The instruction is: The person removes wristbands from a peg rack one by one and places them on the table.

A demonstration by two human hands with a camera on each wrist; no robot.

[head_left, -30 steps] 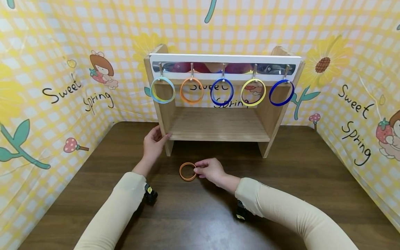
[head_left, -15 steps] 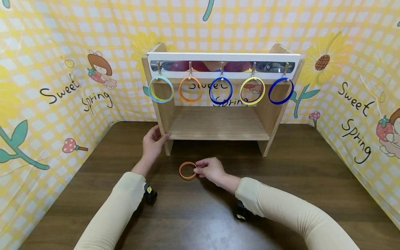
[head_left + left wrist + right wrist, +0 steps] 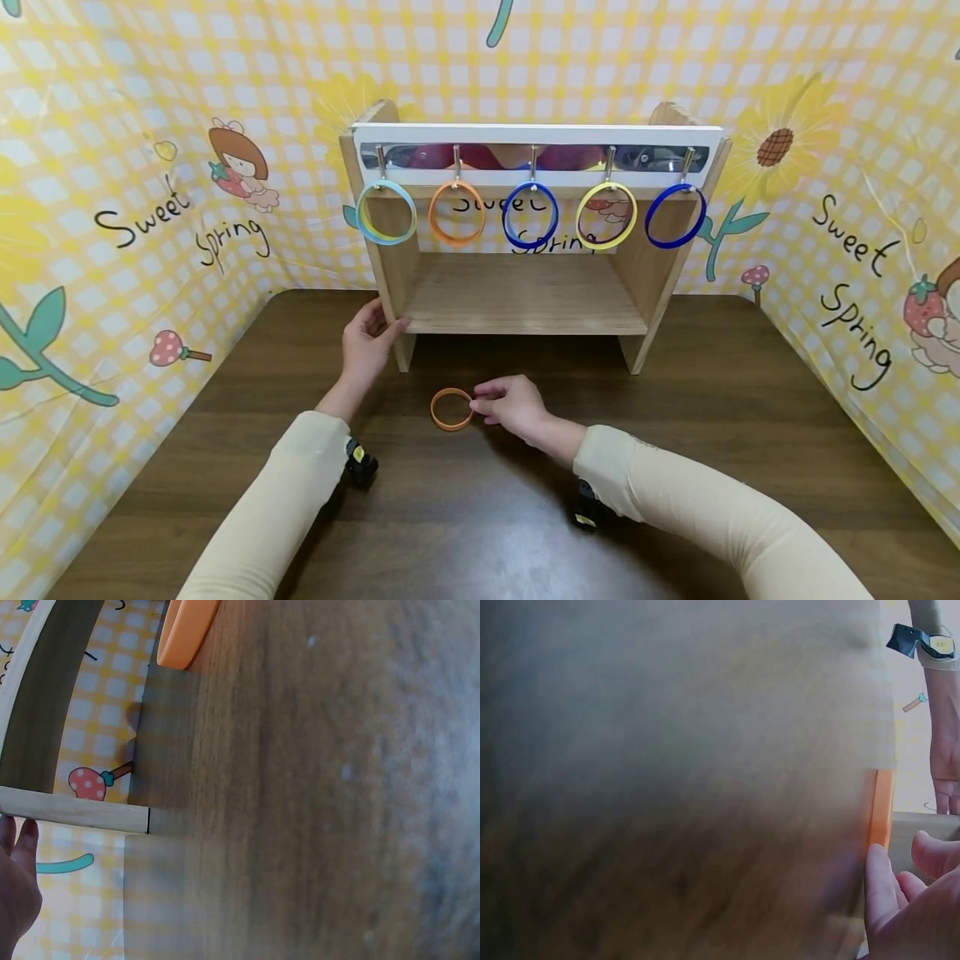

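- The right hand [image 3: 512, 406] lay low on the dark wooden table [image 3: 712, 433], its fingertips [image 3: 877, 881] pinching the right-hand edge of an orange ring [image 3: 452, 409].
- That orange ring lay flat on the table just to the left of the right hand, in front of the wooden rack's [image 3: 525, 292] open bottom shelf.
- The left hand [image 3: 367, 340] was up and to the left of the right hand, well apart from the ring; its fingers curled round the rack's front left upright [image 3: 396, 275] at shelf height, with the thumb on the front edge.
- Above both hands, five rings hung from hooks along the white rail [image 3: 536, 136]: a light blue and yellow ring [image 3: 386, 212] nearest above the left hand, then a hanging orange ring [image 3: 457, 214], a blue ring [image 3: 530, 215], a yellow ring [image 3: 606, 216] and a second blue ring [image 3: 675, 217] furthest to the right.
- A yellow checked backdrop [image 3: 150, 167] printed with "Sweet Spring" stood behind the rack and on either side of the hands.
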